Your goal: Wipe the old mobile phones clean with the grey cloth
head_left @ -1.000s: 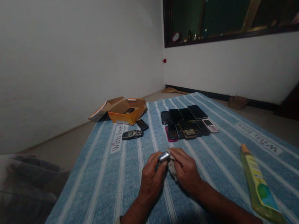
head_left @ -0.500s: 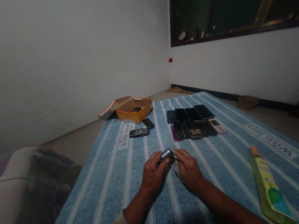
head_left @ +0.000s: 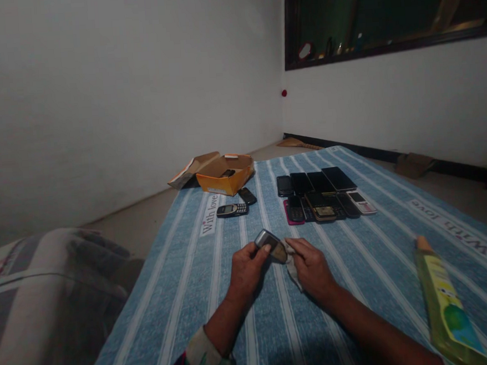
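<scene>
My left hand (head_left: 248, 270) is closed around a small silver and dark mobile phone (head_left: 272, 246), thumb on its near side. The phone is tilted, its lower right end turned toward my other hand. A pale cloth (head_left: 292, 268) is pinched in my right hand (head_left: 311, 265) and touches that end of the phone. Beyond my hands, an old keypad phone (head_left: 232, 210) and a dark phone (head_left: 247, 196) lie before an opened orange cardboard box (head_left: 222, 183). More phones lie to the right in two rows, among them a black one (head_left: 338, 178) and a white one (head_left: 361, 202).
A blue striped cloth (head_left: 176, 287) covers the surface under everything. On the right lies a bottle of yellow-green liquid (head_left: 448, 307). A grey and white blanket (head_left: 55, 296) is heaped at the left, and walls with a dark window (head_left: 381, 11) stand behind.
The phone in my left hand has been turned and shows more of its broad face. My right hand with the cloth has drawn slightly to the right. The whole view has shifted a little.
</scene>
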`<state>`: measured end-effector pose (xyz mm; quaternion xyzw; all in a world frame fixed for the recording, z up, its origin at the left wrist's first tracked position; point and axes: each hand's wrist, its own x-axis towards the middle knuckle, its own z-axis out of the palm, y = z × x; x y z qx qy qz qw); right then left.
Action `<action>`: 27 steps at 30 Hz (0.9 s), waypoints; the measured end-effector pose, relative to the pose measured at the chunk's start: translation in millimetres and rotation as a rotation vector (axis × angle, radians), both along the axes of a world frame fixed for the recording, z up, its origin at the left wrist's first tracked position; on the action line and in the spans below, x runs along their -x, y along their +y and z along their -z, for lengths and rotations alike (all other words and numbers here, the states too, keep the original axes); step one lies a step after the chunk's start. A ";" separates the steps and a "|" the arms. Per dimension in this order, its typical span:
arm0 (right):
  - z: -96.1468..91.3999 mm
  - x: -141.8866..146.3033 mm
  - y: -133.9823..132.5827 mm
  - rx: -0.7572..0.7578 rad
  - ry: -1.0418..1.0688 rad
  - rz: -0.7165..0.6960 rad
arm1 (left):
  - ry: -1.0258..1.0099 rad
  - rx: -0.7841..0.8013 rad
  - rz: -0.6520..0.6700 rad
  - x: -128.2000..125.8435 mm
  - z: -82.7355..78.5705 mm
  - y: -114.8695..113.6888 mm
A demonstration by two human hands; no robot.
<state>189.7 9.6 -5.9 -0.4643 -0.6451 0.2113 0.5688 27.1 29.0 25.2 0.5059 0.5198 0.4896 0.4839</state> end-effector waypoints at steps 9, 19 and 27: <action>-0.7 -2.0 1.0 0.134 0.120 0.011 | -0.162 0.071 -0.006 -0.2 1.4 3.1; -3.1 -2.8 -0.8 0.168 0.131 0.002 | -0.266 0.109 -0.015 -0.1 -0.4 4.9; -4.6 -3.8 -1.9 0.183 0.148 -0.015 | -0.314 0.153 0.028 5.4 -0.6 8.9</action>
